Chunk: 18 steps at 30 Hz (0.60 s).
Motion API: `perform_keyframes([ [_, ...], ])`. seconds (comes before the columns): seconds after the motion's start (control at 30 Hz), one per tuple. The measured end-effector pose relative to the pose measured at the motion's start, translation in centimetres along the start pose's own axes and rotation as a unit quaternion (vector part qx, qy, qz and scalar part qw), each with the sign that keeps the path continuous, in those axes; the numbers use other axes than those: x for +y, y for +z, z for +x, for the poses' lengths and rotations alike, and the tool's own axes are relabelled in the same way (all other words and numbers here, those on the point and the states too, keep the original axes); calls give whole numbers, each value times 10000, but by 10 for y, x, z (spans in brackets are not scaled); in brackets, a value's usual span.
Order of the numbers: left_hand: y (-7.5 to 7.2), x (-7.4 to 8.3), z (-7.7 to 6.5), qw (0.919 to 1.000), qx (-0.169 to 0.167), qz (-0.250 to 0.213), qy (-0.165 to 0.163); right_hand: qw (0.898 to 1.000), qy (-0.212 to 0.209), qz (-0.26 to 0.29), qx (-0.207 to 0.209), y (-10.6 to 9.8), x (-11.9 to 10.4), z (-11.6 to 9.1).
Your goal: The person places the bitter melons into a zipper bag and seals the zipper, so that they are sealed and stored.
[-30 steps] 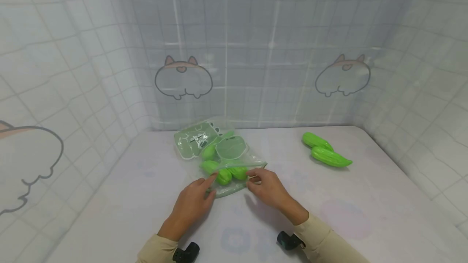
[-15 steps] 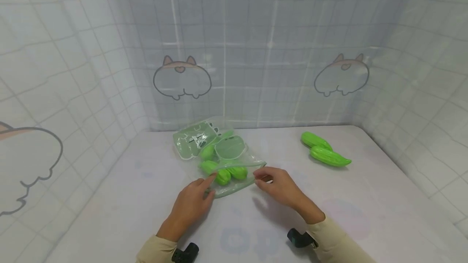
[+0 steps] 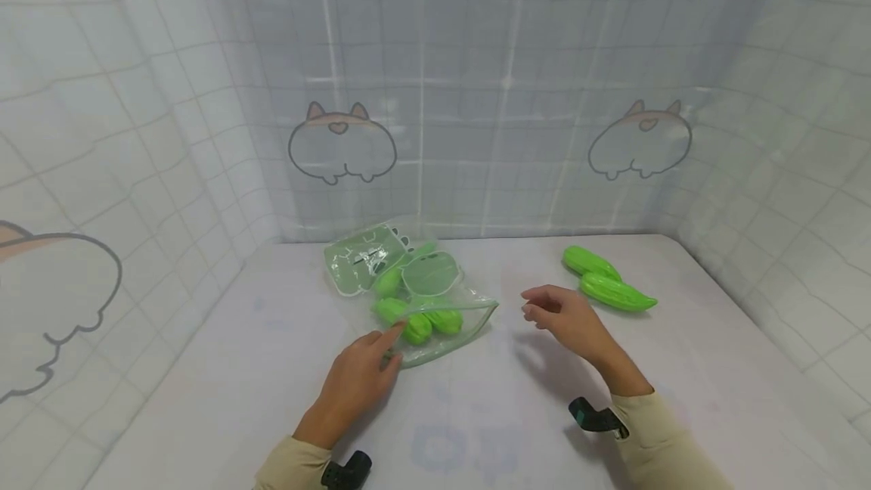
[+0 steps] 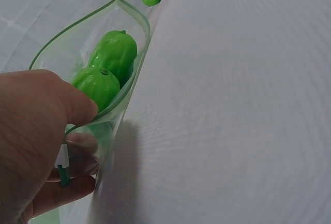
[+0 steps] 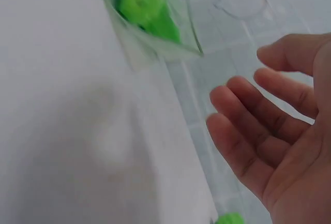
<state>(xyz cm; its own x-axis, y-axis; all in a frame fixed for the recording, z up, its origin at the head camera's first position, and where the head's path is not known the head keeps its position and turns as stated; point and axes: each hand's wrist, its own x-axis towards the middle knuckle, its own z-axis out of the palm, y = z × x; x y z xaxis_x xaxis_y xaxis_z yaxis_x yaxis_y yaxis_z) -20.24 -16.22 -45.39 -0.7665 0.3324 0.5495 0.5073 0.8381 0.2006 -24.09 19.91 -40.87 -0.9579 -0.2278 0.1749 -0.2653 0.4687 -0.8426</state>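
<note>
A clear zip bag with pale green prints (image 3: pixel 431 275) lies on the table, its mouth spread apart toward me. Inside are several bright green, ribbed vegetables like cucumbers (image 3: pixel 416 330), probably plastic. My left hand (image 3: pixel 361 371) pinches the left side of the bag's mouth between thumb and fingers; in the left wrist view a white slider (image 4: pixel 62 155) shows near those fingers. Off to the right of the bag, my right hand (image 3: pixel 565 320) hovers over the table with loosely bent fingers, holding nothing. In the right wrist view its palm (image 5: pixel 302 177) faces the camera.
Two more green cucumber-like vegetables, one behind (image 3: pixel 587 262) and one in front (image 3: pixel 615 292), lie touching at the back right. Tiled-print sheeting (image 3: pixel 463 134) walls off the back and both sides of the white table (image 3: pixel 272 339).
My right hand has let go of the bag's right edge and moved right, toward the two loose vegetables. The left hand stays at the bag's mouth, which remains spread.
</note>
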Motion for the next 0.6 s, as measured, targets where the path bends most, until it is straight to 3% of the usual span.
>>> perform_keyframes([
  [0.3,0,0,-1,10000,15,-46,-35,9990,278,210,295,-35,19,0],
  [0.6,-1,0,0,9999,-112,-27,-107,9971,415,234,600,-56,27,-4],
])
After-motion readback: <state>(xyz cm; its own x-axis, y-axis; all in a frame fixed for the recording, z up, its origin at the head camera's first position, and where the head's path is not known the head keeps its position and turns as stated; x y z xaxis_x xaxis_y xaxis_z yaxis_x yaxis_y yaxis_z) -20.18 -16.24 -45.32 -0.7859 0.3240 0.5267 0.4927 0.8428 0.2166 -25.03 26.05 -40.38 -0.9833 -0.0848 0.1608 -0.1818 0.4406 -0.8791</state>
